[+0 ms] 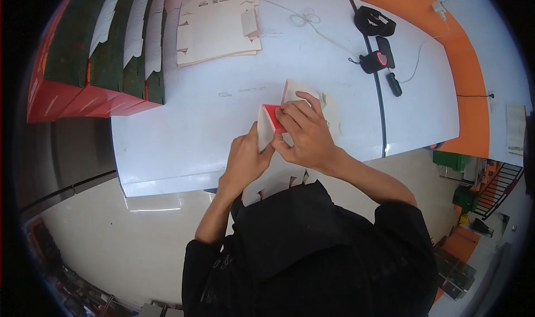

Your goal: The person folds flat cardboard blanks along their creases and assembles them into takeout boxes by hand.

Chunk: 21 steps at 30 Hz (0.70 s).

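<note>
A cardboard box blank [265, 132], pale inside and red outside, is partly folded in front of my body at the table's near side. My left hand [244, 156] grips its left edge, thumb pressed near the fold. My right hand [306, 130] pinches the red flap at the crease, its thumb close to the left thumb. Part of the folded area hides behind the fingers. A pale panel with cut slots [278, 184] extends down towards my waist; its lower part is out of sight.
Several red and green boxes [67, 91] stand at the table's left end. Flat pale cardboard blanks [214, 35] lie stacked behind. At the right are a black cap [372, 22], a round speaker [370, 62], a phone [384, 49], a small black device [394, 84] and a thin cable [329, 35].
</note>
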Each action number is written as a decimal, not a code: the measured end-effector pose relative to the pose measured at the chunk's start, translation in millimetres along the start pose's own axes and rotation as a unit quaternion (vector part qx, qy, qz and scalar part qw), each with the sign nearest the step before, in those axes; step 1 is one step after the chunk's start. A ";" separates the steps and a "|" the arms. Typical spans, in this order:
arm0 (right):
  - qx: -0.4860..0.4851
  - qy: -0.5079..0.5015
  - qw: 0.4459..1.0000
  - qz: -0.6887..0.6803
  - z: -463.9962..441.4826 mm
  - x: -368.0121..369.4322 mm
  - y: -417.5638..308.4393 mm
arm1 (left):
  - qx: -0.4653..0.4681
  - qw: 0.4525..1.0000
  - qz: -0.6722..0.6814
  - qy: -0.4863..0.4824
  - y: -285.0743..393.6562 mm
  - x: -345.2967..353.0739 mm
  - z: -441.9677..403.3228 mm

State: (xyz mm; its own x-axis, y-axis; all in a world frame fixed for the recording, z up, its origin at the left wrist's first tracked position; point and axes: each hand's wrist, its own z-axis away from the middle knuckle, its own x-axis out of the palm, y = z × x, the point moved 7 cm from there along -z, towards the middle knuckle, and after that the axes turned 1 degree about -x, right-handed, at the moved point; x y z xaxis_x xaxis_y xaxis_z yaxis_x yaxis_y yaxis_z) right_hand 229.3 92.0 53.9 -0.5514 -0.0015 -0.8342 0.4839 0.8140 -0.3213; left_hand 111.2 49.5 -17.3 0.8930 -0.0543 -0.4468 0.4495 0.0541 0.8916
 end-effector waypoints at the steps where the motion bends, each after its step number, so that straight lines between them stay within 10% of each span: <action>1: 0.004 0.008 1.000 0.011 5.4 -0.5 -6.0 | 0.016 1.000 -0.017 -0.016 1.9 3.0 2.4; 9: 0.006 0.033 0.999 0.032 19.2 -9.9 -13.1 | 0.096 0.985 -0.101 -0.098 12.6 7.8 3.0; 21: -0.012 -0.221 0.964 -0.147 -33.0 -80.0 19.3 | 0.208 0.966 -0.127 -0.085 47.8 -24.1 5.3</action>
State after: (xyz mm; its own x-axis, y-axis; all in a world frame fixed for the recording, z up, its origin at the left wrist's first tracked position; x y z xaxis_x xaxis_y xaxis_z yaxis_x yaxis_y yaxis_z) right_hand 260.3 127.0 129.2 -0.3166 -0.4771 -0.8199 0.3315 0.7542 -0.5669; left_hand 111.0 48.1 36.5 0.7228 -0.1788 -0.6675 0.5723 -0.3866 0.7232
